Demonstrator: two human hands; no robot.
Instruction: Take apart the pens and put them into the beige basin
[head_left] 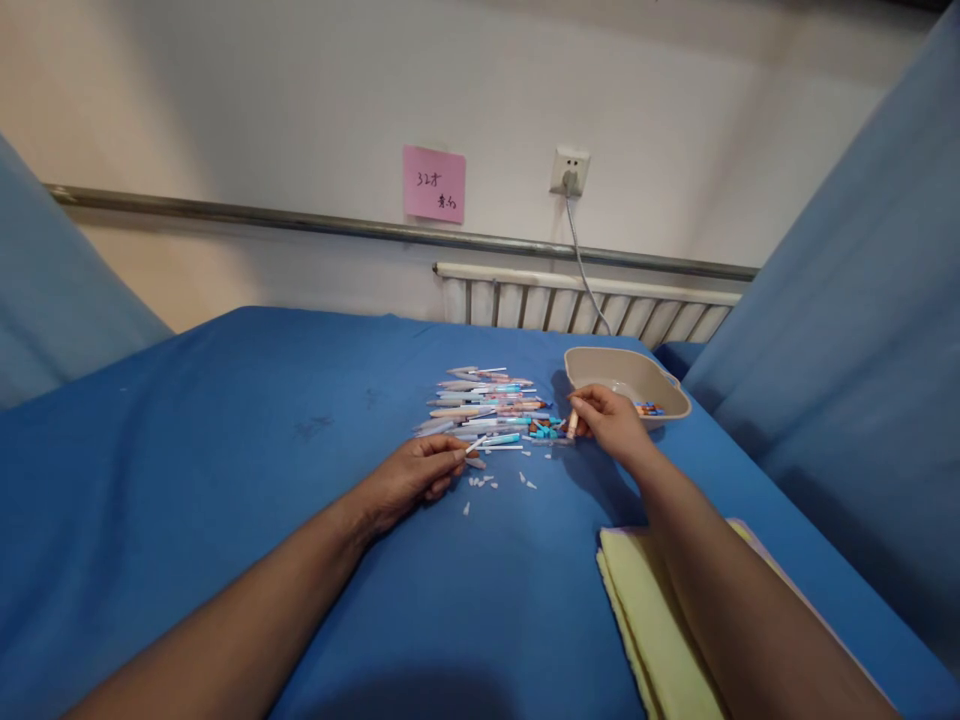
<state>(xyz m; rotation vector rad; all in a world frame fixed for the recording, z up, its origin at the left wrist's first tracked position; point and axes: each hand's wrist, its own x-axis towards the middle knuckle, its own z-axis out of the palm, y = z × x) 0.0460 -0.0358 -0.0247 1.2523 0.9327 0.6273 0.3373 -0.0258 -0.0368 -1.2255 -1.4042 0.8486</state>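
My left hand is closed, its thumb and fingers pinching a thin white stick that looks like a pen part. It is at the near left end of a row of pens and pen parts laid crosswise on the blue cover. My right hand grips a short peach-coloured tube, perhaps a pen barrel piece, in front of the basin. Small teal and brown pieces lie just left of it. Several tiny white cone-shaped tips are scattered nearer to me, between the hands.
A beige basin with some blue and orange pieces stands at the right edge of the blue-covered bed. A folded yellow towel lies under my right forearm. Blue curtains hang on both sides. Behind are a radiator and a plugged-in cable.
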